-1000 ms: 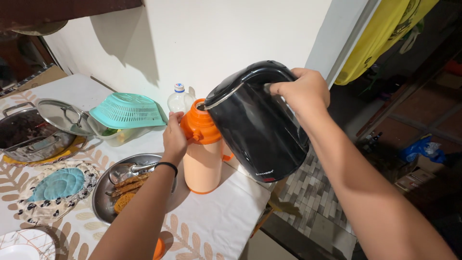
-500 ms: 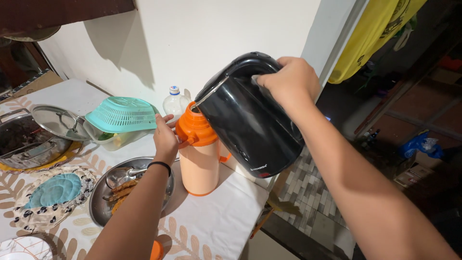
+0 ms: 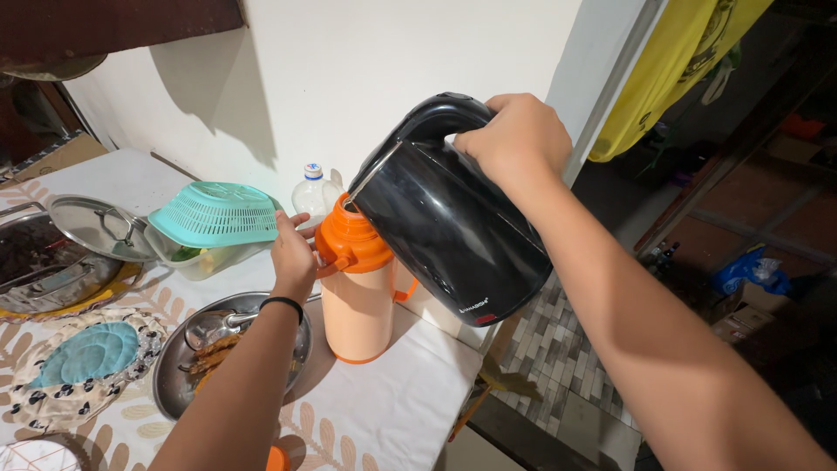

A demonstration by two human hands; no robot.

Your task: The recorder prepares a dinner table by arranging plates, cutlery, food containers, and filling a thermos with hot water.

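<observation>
L hand [image 3: 293, 258] grips collar of peach plastic flask w/ orange top [image 3: 356, 288], steadying it. Above flask, R hand [image 3: 514, 139] clasps handle of tilted black plastic kettle [image 3: 453, 222], spout at flask mouth. Pour underway; fill level not visible.

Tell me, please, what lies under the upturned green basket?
Under the green basket sits a clear container holding something green; the rest of its contents are covered.

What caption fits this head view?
Right hand tips a black kettle over an orange flask steadied by the left hand.
</observation>
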